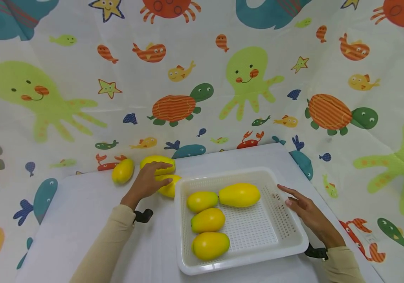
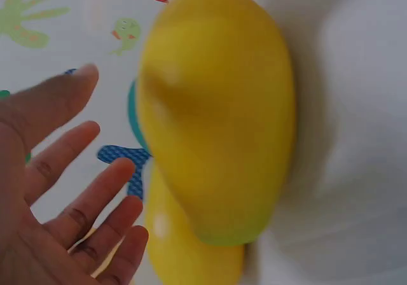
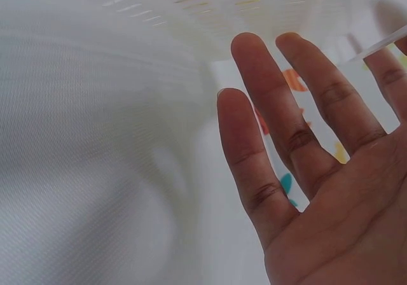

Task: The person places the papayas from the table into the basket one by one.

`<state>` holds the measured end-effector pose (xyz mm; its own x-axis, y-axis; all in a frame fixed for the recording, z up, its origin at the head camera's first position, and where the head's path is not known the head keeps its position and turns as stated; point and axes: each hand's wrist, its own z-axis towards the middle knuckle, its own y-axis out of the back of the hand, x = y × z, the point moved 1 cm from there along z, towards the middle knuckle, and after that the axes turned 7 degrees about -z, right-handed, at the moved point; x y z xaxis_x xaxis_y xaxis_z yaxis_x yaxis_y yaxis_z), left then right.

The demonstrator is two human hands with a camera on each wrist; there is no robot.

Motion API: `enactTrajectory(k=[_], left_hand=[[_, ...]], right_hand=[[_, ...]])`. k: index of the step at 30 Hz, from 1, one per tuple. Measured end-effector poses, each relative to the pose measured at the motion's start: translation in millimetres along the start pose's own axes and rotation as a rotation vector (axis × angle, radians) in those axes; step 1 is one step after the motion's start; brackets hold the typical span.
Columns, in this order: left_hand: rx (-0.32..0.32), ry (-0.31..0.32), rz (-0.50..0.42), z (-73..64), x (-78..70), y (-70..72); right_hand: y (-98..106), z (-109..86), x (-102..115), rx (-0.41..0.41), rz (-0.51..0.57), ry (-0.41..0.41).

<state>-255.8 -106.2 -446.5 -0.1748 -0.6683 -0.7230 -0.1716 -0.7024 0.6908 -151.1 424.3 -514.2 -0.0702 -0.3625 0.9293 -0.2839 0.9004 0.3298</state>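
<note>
Two fruits [image 1: 171, 189] lie left of centre by the left hand [image 1: 147, 181], its fingers spread; four more fruits [image 1: 208, 220] sit in the basket [image 1: 244, 258], lower centre; the right hand [image 1: 307, 212], fingers apart, is at its right wall; white table [image 1: 64, 232], sea-creature sheet [image 1: 195, 35] behind

Left grip [image 1: 147, 181] stretched forward — relaxed, loosely spread; right grip [image 1: 306, 208] — splayed, nearly straight.
</note>
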Motion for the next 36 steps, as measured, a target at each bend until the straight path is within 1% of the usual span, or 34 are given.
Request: enactTrajectory(k=[2,4,9,13,16,19,21,26,30,33,36], left_hand=[[0.026,0.0,0.001,-0.9,8.0,-2.3],[0.052,-0.02,0.001,-1.3,14.5,-4.8],[0.09,-0.047,-0.024,-2.5,22.9,-8.4],[0.092,-0.045,0.003,-1.8,29.0,-11.5],[0.085,-0.047,0.033,-0.9,34.5,-14.0],[0.077,-0.038,0.032,-1.7,38.5,-14.8],[0.069,-0.018,0.023,-3.5,40.8,-14.5],[0.035,0.007,0.002,-10.9,42.8,-9.1],[-0.004,0.0,-0.008,-17.3,42.4,-0.8],[-0.03,0.005,-0.008,-22.4,37.2,8.4],[-0.053,-0.002,-0.003,-27.3,27.8,19.0]], right_hand=[[-0.8,0.1,0.2,-0.005,0.0,-0.009],[-1.3,-0.1,0.4,-0.004,-0.004,-0.004],[-2.1,-0.6,1.3,-0.01,-0.007,-0.001],[-2.3,-0.8,2.0,-0.013,-0.005,-0.006],[-2.3,-1.0,2.0,-0.01,-0.009,0.006],[-2.3,-1.3,1.9,-0.013,-0.011,0.01],[-2.3,-1.2,1.7,-0.014,-0.01,0.009],[-2.0,-1.0,1.0,-0.008,-0.006,0.016],[-1.5,-0.2,0.1,-0.01,-0.004,0.013],[-1.4,0.3,-0.6,-0.006,-0.004,0.008],[-1.5,0.1,-0.3,-0.012,-0.001,-0.004]])
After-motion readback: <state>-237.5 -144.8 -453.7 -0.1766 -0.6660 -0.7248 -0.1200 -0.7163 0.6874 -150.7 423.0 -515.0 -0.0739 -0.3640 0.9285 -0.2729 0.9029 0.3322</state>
